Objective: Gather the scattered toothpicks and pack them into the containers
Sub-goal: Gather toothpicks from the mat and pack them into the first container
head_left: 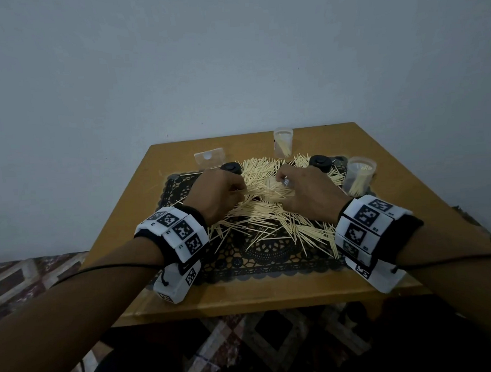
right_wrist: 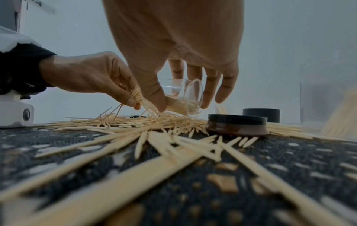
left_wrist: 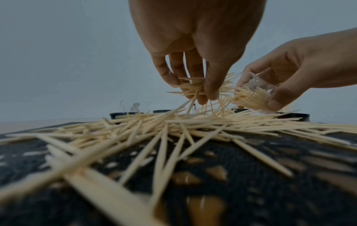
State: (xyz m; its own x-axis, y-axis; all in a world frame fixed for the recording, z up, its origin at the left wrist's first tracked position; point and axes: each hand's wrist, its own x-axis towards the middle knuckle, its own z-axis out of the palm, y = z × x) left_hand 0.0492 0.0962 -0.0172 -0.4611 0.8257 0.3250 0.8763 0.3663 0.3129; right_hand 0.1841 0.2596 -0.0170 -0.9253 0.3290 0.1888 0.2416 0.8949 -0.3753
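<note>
Left hand (left_wrist: 195,50): fingers pinch a toothpick bunch (left_wrist: 195,87) above the pile (head_left: 268,213) | Right hand (right_wrist: 173,50): fingers grasp tilted clear container (right_wrist: 185,99), part-filled | Mat (head_left: 271,258) on surface (head_left: 244,296) | Legible writing: none.

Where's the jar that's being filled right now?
In the right hand, tipped on its side just above the toothpick pile at the mat's centre: the clear jar has its mouth turned toward the left hand, which pinches a bundle beside it.
</note>
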